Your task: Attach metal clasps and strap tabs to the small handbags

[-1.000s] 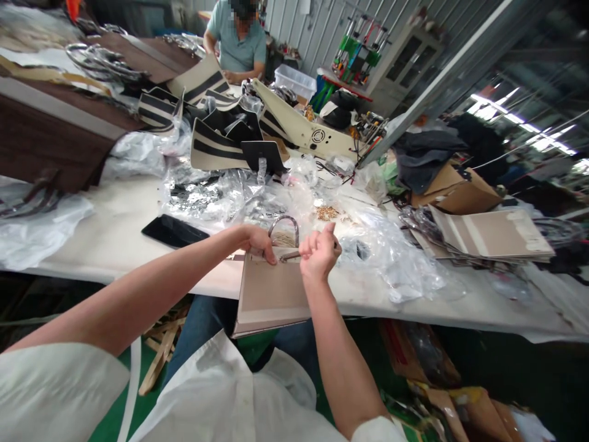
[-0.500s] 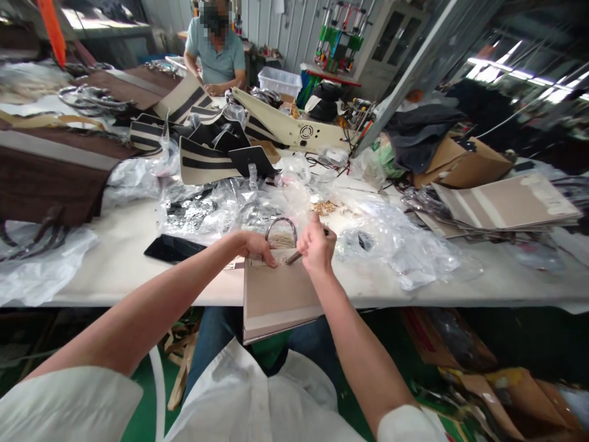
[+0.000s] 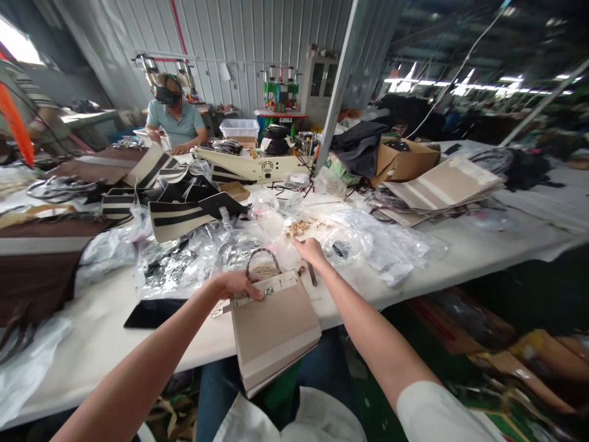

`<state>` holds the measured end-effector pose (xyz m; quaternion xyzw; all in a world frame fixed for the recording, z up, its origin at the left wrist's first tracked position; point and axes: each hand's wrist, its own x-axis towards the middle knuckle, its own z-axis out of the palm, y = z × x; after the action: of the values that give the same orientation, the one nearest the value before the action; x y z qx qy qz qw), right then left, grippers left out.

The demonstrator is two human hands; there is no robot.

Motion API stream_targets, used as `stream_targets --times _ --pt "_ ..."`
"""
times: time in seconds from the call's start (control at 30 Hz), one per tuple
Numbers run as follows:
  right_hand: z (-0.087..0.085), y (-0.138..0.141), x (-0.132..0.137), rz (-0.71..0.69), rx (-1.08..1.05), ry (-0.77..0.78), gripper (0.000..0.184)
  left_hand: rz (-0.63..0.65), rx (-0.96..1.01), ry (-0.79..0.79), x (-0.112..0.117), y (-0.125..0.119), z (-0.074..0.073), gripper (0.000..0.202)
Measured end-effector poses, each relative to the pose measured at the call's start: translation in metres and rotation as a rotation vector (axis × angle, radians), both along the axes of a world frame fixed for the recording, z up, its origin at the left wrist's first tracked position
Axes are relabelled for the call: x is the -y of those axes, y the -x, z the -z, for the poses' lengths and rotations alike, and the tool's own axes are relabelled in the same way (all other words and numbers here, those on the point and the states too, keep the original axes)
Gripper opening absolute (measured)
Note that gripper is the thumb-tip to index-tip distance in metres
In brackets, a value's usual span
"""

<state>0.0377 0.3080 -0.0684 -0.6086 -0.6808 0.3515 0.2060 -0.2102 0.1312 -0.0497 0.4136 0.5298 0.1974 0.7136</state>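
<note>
Two hands: one left hand, one right hand. One beige bag, one arched handle, one narrow strip, one flat black slab. Two large brown pieces. Several striped pieces, overlapping, so their exact number is unclear. One heap of gold bits, too small to count. One stack of panels, number unclear. One large open carton, one clear bin, one pole.

This is a factory workshop: corrugated metal wall behind the slanting post, green machine left of it, strip lights right of it, worktable in front bearing striped panels and gold-coloured fittings.
</note>
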Motion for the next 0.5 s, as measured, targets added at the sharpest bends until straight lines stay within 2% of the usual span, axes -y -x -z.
stream_targets --times 0.1,0.2,0.27,0.33,0.43,0.5 --pt "0.007 -0.004 0.001 -0.043 0.164 -0.149 0.038 -0.054 -0.166 -0.112 0.000 0.001 -0.009 0.058" --pt "0.010 -0.009 0.006 -0.123 0.268 -0.210 0.033 -0.164 -0.409 -0.225 0.007 0.008 -0.015 0.055" --pt "0.010 -0.012 0.013 -0.164 0.312 -0.251 0.030 -0.235 -0.554 -0.324 0.017 0.011 -0.016 0.049" --pt "0.007 -0.017 0.023 -0.190 0.329 -0.368 0.025 -0.315 -0.632 -0.434 0.033 0.009 -0.013 0.046" --pt "0.003 -0.025 0.044 -0.260 0.155 -0.583 0.025 -0.473 -0.699 -0.551 0.061 0.000 -0.003 0.048" --pt "0.003 -0.030 0.061 -0.366 -0.056 -0.577 0.029 -0.551 -0.720 -0.589 0.078 -0.008 0.007 0.045"
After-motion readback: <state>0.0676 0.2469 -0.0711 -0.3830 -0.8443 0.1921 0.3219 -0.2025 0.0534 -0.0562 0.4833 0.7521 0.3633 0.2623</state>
